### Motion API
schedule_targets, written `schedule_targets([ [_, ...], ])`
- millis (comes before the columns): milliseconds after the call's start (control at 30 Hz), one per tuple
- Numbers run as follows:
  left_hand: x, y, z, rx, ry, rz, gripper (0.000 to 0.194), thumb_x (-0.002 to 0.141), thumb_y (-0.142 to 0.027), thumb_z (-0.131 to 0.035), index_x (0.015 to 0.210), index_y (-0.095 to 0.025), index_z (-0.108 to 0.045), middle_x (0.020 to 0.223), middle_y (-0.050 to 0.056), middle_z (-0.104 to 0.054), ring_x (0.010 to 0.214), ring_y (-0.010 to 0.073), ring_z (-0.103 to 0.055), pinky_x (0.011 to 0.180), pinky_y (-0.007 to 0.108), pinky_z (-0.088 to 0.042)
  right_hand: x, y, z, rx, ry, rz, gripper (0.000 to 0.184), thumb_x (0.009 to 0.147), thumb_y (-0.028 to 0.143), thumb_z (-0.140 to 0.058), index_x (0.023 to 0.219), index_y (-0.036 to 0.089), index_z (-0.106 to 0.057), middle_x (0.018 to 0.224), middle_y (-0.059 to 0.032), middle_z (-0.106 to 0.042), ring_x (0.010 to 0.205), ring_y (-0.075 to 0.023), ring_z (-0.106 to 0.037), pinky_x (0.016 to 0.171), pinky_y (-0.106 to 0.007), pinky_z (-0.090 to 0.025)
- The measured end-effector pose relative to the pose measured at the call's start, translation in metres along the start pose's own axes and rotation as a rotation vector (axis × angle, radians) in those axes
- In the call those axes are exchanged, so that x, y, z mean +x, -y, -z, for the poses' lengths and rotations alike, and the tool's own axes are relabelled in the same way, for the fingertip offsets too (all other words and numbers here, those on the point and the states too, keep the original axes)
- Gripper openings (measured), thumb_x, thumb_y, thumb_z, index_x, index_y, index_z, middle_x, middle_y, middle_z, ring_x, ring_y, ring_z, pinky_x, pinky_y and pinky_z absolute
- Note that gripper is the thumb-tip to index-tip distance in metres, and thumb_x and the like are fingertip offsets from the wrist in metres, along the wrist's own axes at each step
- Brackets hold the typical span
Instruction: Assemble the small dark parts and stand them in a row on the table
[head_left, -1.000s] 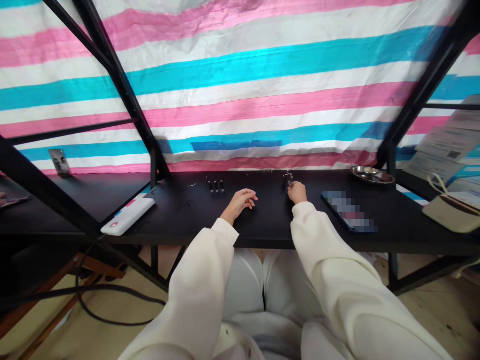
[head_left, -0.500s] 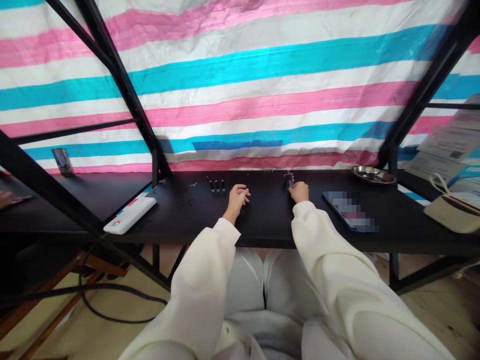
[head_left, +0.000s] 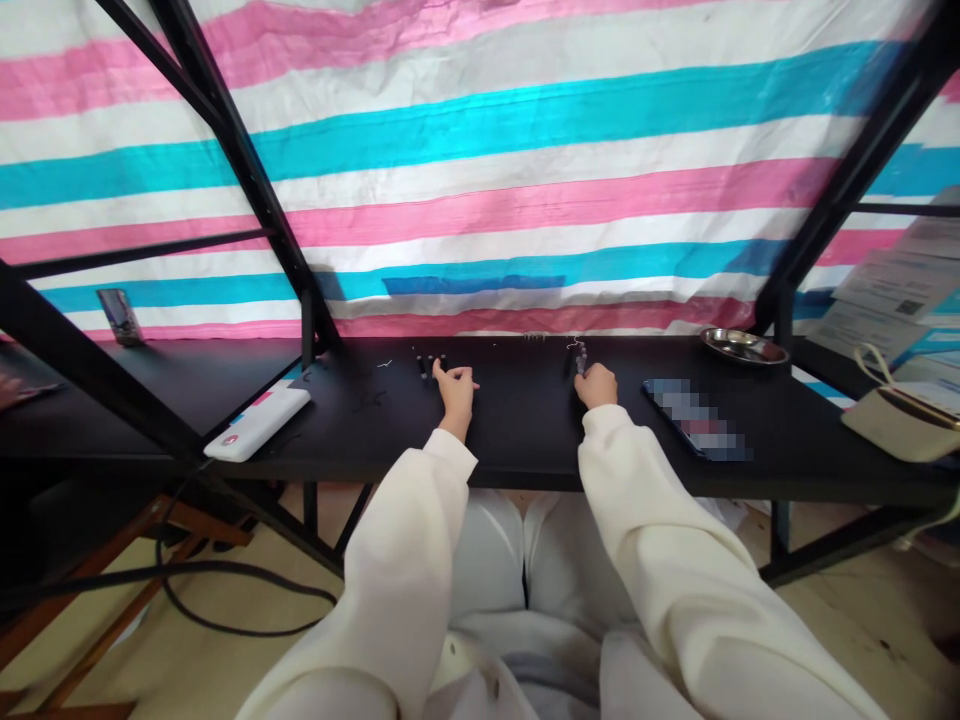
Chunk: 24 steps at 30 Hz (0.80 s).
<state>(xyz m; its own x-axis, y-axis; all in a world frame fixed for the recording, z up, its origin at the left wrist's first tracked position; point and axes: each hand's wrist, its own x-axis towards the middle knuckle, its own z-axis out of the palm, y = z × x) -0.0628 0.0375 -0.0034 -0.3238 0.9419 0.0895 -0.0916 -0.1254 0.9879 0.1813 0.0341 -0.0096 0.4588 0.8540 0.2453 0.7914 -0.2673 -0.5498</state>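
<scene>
My left hand (head_left: 454,388) rests on the black table (head_left: 525,430), its fingers curled over a row of small dark cylinders (head_left: 430,365) standing near the back; it covers the rightmost one and I cannot see whether it grips it. My right hand (head_left: 596,384) is closed around a small dark piece (head_left: 580,361) with a thin wire curling up from it. Both arms wear white sleeves.
A phone (head_left: 696,418) lies flat right of my right hand. A metal dish (head_left: 742,347) sits at the back right, a beige bag (head_left: 896,418) at the far right. A white flat box (head_left: 257,422) lies at the left. Black frame bars (head_left: 247,180) slant overhead.
My left hand slid left and forward across the table to the row of small cylinders, its fingers closing over them. The right hand stayed in place.
</scene>
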Motion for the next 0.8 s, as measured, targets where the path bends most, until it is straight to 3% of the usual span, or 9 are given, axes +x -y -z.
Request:
schedule_targets([
  [100,0.003,0.001,-0.003,-0.068,-0.058,-0.001,0.082,0.077,-0.012,-0.051,0.14,-0.023,0.0,0.115,0.011,-0.057,0.053,0.0057,-0.058,0.038,0.014,-0.034,-0.009,0.001,0.001,0.041,-0.007,0.022,0.016,0.076,0.019,-0.05,0.085,0.012,-0.061,0.084,-0.0153,-0.065,0.082,-0.023,-0.061,0.074,-0.03,-0.044],
  [300,0.005,-0.001,-0.004,-0.217,0.018,0.065,0.093,0.076,-0.011,-0.056,0.141,-0.034,0.007,0.14,0.014,-0.035,0.074,0.0118,-0.065,0.046,0.016,-0.047,-0.02,0.004,0.006,0.06,-0.01,0.04,0.015,0.077,0.021,-0.049,0.082,0.015,-0.061,0.079,-0.011,-0.064,0.077,-0.0202,-0.06,0.072,-0.028,-0.042],
  [467,0.009,0.0,-0.003,-0.313,0.084,0.089,0.098,0.073,-0.006,-0.056,0.14,-0.037,0.009,0.148,0.013,-0.018,0.089,0.0146,-0.064,0.056,0.019,-0.053,-0.023,0.005,0.008,0.058,-0.012,0.054,0.014,0.077,0.024,-0.048,0.08,0.017,-0.06,0.079,-0.0095,-0.064,0.077,-0.0198,-0.06,0.071,-0.027,-0.042],
  [667,0.012,0.001,-0.003,-0.313,0.091,0.105,0.091,0.071,-0.005,-0.06,0.14,-0.034,-0.009,0.15,0.009,-0.008,0.106,0.018,-0.055,0.066,0.025,-0.055,-0.023,0.004,0.006,0.068,0.001,0.068,0.012,0.076,0.024,-0.049,0.079,0.018,-0.059,0.078,-0.0084,-0.064,0.077,-0.0195,-0.059,0.071,-0.027,-0.042],
  [800,0.012,-0.001,-0.005,-0.323,0.093,0.125,0.076,0.07,-0.004,-0.059,0.134,-0.027,-0.026,0.145,0.012,-0.025,0.101,0.0175,-0.058,0.067,0.028,-0.056,-0.022,0.004,0.005,0.078,0.007,0.069,0.012,0.076,0.025,-0.049,0.078,0.018,-0.059,0.079,-0.0081,-0.064,0.078,-0.02,-0.059,0.071,-0.028,-0.042],
])
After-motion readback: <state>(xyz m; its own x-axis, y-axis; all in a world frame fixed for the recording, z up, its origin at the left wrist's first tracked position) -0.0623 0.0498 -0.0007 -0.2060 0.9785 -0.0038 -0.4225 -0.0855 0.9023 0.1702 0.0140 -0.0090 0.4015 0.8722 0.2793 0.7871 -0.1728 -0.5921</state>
